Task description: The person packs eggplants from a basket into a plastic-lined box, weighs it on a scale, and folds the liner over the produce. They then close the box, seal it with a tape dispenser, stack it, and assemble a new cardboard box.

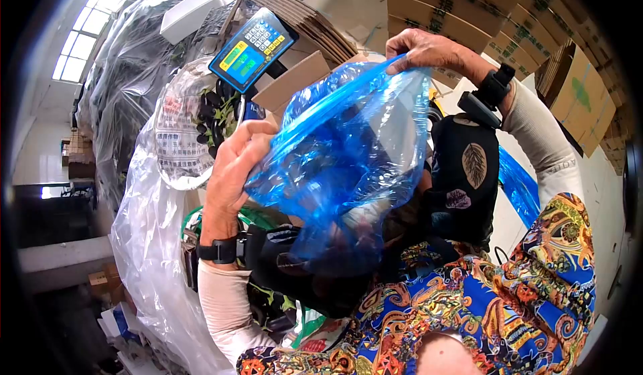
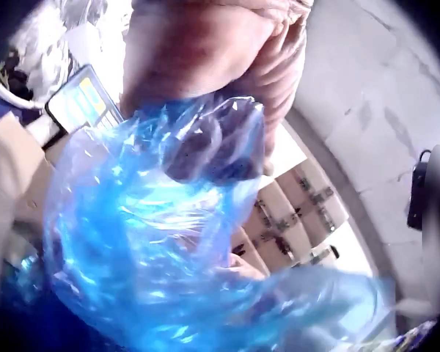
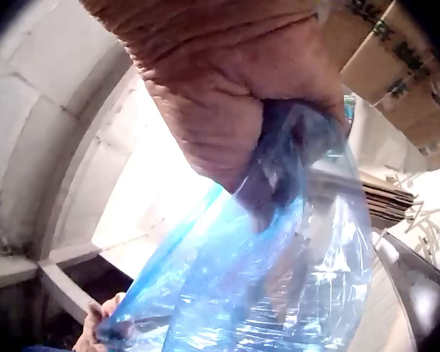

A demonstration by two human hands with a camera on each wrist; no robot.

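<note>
A thin blue plastic bag (image 1: pixel 335 154) is stretched between two hands over the person's lap. The left hand (image 1: pixel 236 164) pinches its edge on the left side, and the right hand (image 1: pixel 429 50) grips the opposite upper edge. In the left wrist view the left hand (image 2: pixel 213 59) has the crumpled bag (image 2: pixel 154 235) under its fingers. The right wrist view has the right hand (image 3: pixel 235 95) holding the film, with the bag (image 3: pixel 257 286) hanging below. Part of each hand's fingertips is covered by the film.
A scale display (image 1: pixel 253 50) stands beyond the left hand, beside a round sack-lined container (image 1: pixel 184 127) with dark produce. An open cardboard box (image 1: pixel 291 84) lies behind the bag. Stacked cartons (image 1: pixel 455 13) stand at the back right; clear plastic sheeting (image 1: pixel 151 241) drapes at left.
</note>
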